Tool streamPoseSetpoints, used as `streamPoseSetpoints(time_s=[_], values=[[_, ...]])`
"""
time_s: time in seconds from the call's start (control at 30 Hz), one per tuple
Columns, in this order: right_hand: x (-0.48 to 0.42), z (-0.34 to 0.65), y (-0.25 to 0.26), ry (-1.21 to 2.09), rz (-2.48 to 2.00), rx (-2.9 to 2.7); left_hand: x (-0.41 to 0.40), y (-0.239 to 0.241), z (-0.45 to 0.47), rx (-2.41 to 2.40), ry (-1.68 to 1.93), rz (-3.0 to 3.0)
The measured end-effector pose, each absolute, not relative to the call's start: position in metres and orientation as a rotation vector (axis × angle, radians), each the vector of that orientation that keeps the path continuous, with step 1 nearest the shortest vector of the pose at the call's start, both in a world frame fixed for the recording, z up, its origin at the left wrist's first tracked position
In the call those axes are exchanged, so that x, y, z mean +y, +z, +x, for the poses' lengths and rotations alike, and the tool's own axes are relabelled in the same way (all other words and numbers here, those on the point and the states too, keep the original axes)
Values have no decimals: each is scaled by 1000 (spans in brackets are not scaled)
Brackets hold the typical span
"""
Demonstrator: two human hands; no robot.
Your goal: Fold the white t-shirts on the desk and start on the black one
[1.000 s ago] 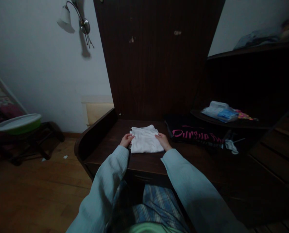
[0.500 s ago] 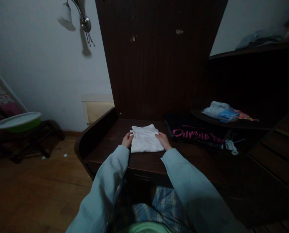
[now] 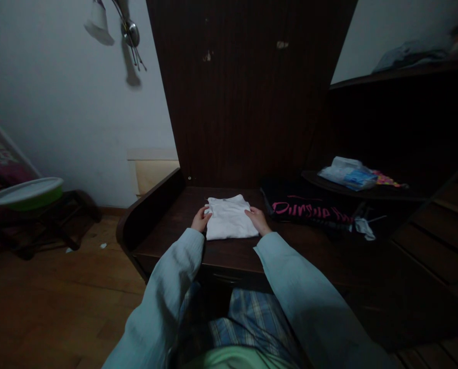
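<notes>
A folded white garment lies flat near the middle of the dark wooden surface, with the left hand pressed at its left edge and the right hand at its right edge; the fingers of both look loosely curled against the cloth, touching its sides, though the dim light does not show whether they pinch a fold or only rest on it. The likeliest trouble, as I judge it, is the stack coming undone: soft layers gripped only at the sides can sag in the middle and slide apart if lifted unevenly, or the top fold can creep if one hand pushes harder than the other. A second risk is a snag to the right, where a black garment with pink lettering lies just beside the white one (its near corner close to the right hand), so a sideways drag could ruck both together. Room is fair on the left: bare wood runs to the raised curved side panel, which would stop anything sliding off there. The front edge nearest the person has no lip, and cloth pulled back could tip onto the lap. Behind stands a tall dark panel, so there is little depth to push away. A shelf with a plastic packet sits well apart at right.
</notes>
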State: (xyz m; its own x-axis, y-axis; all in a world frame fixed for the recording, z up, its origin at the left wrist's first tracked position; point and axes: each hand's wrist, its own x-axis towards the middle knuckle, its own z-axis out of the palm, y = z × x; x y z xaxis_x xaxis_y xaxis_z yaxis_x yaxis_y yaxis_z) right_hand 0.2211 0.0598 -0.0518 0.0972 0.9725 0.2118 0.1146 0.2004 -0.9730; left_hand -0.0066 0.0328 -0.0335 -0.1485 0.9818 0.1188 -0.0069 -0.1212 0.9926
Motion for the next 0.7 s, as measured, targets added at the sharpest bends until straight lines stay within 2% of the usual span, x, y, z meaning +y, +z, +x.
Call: streamPoseSetpoints(time_s=[0.7], values=[[57,220,-48,959,-1227,-1276,35,-35,-6,1237,1427,1172]])
